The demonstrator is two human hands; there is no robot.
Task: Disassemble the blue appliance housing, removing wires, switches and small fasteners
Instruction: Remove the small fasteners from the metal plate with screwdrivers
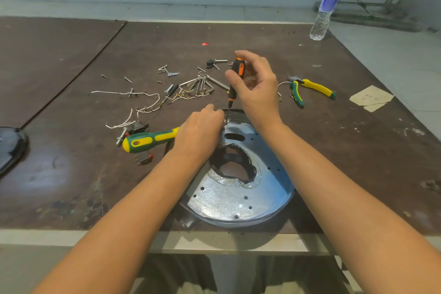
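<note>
1. The table (71, 126) holds the stripped parts: loose wires (133, 107), screws (167, 71), pliers (307, 88) and a green driver (148, 141) lie beyond and to the left of the work.
2. The housing (238, 198) lies flat at the near table edge, between the two forearms. Its silvery, perforated inside faces up and there is a ragged hole in the middle. With so much wiring lying loose on the table, the job looks well along, and the step in hand appears to be fastener removal at the far rim.
3. The left hand (198, 131) rests on the housing's far-left rim, knuckles up, with its fingers (216, 113) curled down beside the tool tip. The fingertips are hidden, so I cannot tell whether they pinch the rim or a fastener, or only brace. The green driver's shaft runs under this hand, and whether the hand grasps it is unclear.
4. The right hand (257, 93) is poised over the far rim. Thumb and forefingers clasp the handle of the driver (235, 81) near its top, and the other fingers are loosely bent.
5. The driver stands almost upright, tip down.
6. A small bright screw (226, 121) sits at the tip, but it is too small to tell if the tip is seated. The next move likely calls for downward pressure, a fingertip twist, and the left hand stopping the housing from turning.
</note>
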